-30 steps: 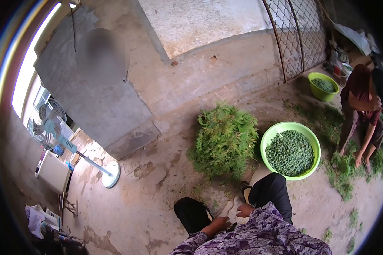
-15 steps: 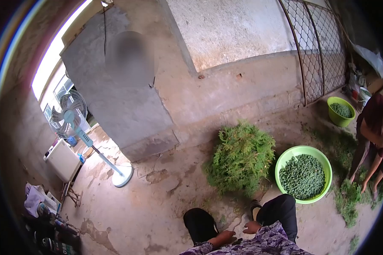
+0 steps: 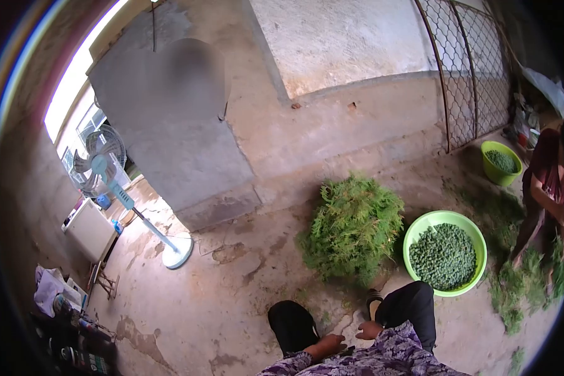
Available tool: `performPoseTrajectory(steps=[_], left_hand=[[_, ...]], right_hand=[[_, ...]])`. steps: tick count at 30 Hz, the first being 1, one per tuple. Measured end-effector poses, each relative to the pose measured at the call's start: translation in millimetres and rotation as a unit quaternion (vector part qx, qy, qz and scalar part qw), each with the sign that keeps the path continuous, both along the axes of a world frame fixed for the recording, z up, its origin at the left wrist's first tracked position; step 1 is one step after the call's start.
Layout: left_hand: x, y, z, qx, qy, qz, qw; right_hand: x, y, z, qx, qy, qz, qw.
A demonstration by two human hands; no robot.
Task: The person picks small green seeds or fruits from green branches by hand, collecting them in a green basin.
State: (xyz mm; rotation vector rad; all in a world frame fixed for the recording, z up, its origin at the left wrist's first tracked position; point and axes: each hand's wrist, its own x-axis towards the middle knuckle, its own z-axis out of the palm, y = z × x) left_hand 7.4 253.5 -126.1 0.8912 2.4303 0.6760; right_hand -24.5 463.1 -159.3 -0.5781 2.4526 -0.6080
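My left hand is in front of my lap, its fingers curled together and pointing right. Just across a small gap, my right hand rests by my knee with fingers bent inward. Whether either hand holds something small cannot be made out. Beyond my knees stands a heap of leafy green sprigs. To its right is a light green basin filled with small round green pieces.
Another person bends over green sprigs at the right. A smaller green tub stands behind, near a mesh gate. At left are a standing fan and a white cabinet.
The co-worker's upper body and arms have risen, with sprigs lifted in a hand. My hands have shifted slightly, and the whole view has moved a little.
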Motion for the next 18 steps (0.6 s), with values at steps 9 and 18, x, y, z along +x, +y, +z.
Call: performPoseTrajectory(steps=[9,18], left_hand=[[1,3,3,-0.029,-0.038,0.015,0.999],[2,4,6,-0.03,-0.019,0.004,0.999]], right_hand=[[1,-2,-10,0.012,-0.011,-0.014,1.0],[0,-4,-9,0.017,-0.005,0.006,1.0]])
